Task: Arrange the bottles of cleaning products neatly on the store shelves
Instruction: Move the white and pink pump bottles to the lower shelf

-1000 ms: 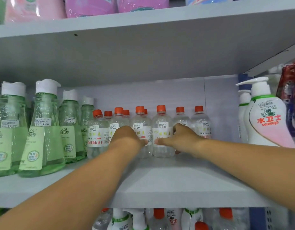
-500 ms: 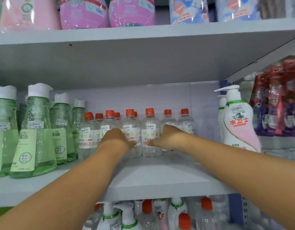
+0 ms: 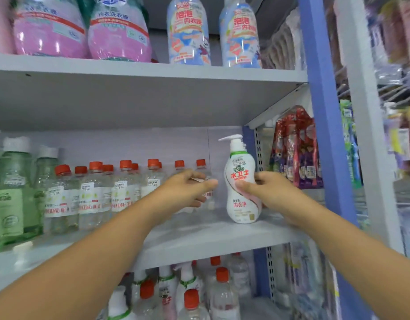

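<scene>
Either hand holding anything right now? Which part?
Right hand grips the white pump bottle round its mid-body, thumb on the front. Left hand is at a clear orange-capped bottle; actual grip cannot be told.
</scene>
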`<state>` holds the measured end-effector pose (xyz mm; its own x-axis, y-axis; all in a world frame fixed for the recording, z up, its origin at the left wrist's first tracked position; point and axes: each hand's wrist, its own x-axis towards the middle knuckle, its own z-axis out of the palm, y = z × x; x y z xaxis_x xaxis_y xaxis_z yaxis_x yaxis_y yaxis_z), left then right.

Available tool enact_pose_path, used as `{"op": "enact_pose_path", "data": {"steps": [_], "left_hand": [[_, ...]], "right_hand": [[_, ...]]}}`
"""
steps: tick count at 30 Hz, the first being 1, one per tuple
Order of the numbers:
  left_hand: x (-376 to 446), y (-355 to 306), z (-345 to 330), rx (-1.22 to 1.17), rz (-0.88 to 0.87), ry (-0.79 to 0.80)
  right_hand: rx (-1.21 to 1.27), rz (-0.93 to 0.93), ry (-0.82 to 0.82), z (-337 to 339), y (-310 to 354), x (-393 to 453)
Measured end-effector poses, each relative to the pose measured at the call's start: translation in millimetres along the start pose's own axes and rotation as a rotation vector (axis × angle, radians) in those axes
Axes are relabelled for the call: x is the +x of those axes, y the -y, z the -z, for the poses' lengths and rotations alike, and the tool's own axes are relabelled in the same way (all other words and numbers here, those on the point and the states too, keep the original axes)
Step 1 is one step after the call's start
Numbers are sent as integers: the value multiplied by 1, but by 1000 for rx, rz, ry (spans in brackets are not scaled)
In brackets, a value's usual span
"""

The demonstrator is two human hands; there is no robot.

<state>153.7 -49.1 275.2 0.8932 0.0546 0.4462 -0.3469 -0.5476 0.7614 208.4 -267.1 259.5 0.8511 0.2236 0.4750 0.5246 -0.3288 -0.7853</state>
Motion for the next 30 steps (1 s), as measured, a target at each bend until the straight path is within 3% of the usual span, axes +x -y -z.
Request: {"op": "enact_pose_path", "data": {"steps": [4, 9, 11, 13, 15, 17, 21, 25, 30], "left_hand": [[-2, 0, -8, -139, 3, 71], [-12, 11, 15, -151, -3, 34], [-13, 15, 21, -143, 19, 37], [-11, 18, 23, -137, 45, 23], [-6, 19, 22, -128, 65, -19], [-5, 20, 22, -136, 94, -51], [-5, 21, 22, -144, 118, -49], [-8, 21, 22, -130, 113, -52], [-12, 20, 19, -119, 113, -30]], "right_hand": [[-23, 65, 79, -37, 18, 3], [-14, 54, 314, -47, 31, 15], [71, 80, 188, -26, 33, 29], [163, 75, -69, 0, 31, 47], [12, -2, -237, 17, 21, 68], [-131, -170, -160, 19, 7, 85], [50, -314, 39, 6, -21, 101], [30, -253, 179, 0, -16, 89], [-133, -103, 137, -8, -5, 57]]}}
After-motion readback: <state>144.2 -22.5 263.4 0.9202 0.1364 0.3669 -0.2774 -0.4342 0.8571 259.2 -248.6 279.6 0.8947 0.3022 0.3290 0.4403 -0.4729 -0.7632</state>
